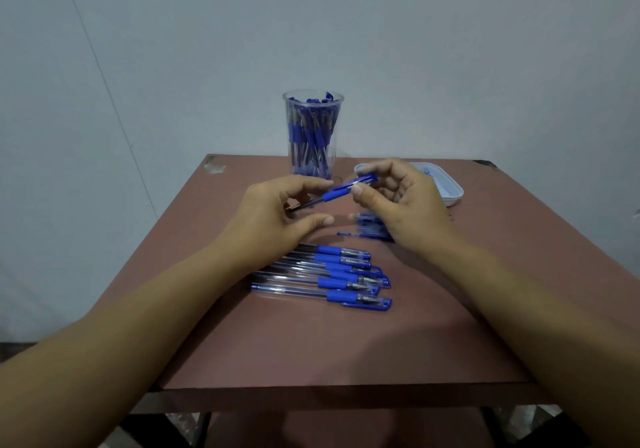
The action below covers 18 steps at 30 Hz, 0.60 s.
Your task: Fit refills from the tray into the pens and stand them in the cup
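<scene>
Hiding part of the pen (pixel 341 192) it pinches, the left hand (pixel 273 217) curls over the clear barrel end, left of the cup (pixel 312 134); only the blue grip and cap show. That cup, clear ribbed plastic at the back of the matte brown table (pixel 485 291), is packed with upright pens. In front of the cup, a row of clear-barrelled pens (pixel 322 276) lies partly under the left wrist. The right hand (pixel 403 205) grips the pen's capped end, covering a blurred blue heap (pixel 372 227) whose pieces cannot be made out. Right of the cup, the white rounded tray (pixel 450 188) is half hidden; its contents are unclear
</scene>
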Tool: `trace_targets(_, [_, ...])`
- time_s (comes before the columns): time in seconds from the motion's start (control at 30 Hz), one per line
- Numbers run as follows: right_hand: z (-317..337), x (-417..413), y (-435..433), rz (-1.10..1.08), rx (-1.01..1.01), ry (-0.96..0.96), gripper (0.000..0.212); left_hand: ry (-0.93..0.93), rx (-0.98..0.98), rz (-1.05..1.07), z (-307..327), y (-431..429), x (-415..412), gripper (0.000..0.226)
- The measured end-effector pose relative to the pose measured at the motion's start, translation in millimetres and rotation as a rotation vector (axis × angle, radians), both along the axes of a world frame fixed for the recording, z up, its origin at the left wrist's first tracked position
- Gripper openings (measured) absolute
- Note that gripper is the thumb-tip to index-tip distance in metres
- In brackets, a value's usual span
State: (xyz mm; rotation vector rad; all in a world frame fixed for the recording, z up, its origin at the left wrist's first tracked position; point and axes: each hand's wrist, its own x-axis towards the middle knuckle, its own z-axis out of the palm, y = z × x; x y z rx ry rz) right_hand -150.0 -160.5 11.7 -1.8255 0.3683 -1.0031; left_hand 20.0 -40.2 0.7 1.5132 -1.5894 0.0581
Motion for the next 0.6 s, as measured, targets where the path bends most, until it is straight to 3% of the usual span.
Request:
trace_targets(0.1, [22,-2,-12,-0.077,-0.058,-0.079,0.026,-0.144,0.014,0.066,15,0,23,0.072])
trace_targets(0.2, [56,-1,-29,-0.163,-0.094,-0.152,0.03,-0.297,0.043,0.216,36,-9,51,0.087])
trace_targets(0.33, [95,10,-54,-0.253,-0.18,-0.185,0.031,-0.424,0.023,0.347,49,-32,75,0.089])
trace_targets(0.6, [100,54,-97,-0.356,-0.283,-0.091,0.024,-0.445,-0.104,0.349,38,-65,76,0.078])
